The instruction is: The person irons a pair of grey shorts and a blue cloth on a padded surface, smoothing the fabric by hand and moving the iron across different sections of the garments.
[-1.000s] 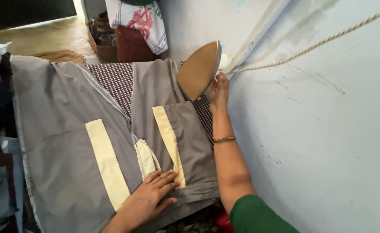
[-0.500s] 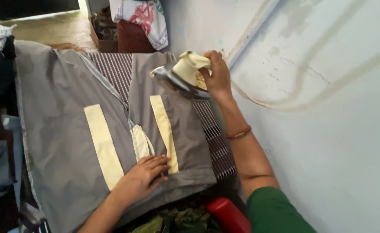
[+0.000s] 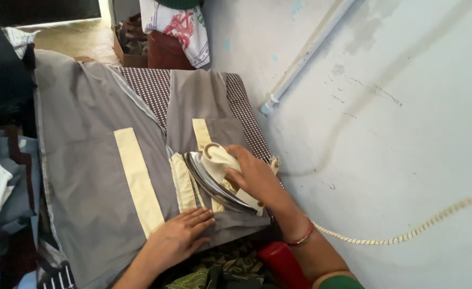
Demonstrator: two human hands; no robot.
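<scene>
My right hand (image 3: 254, 174) grips the cream handle of an electric iron (image 3: 214, 176), whose metal soleplate rests on a grey garment (image 3: 86, 160) with cream stripes. The garment lies spread over a checked ironing pad (image 3: 155, 88). My left hand (image 3: 177, 235) presses flat on the near edge of the grey cloth, fingers apart, just below the iron. A bangle sits on my right wrist. The iron's braided cord (image 3: 407, 233) trails off to the right along the wall.
A pale plastered wall (image 3: 386, 107) with a slanting white pipe (image 3: 305, 53) stands close on the right. A red object (image 3: 284, 262) lies by my right forearm. Folded cloth is piled at the left, and a patterned cloth (image 3: 179, 27) hangs at the back.
My right hand took the iron from standing upright against the wall and brought it down onto the garment near my left hand. The left hand stayed pressing the cloth.
</scene>
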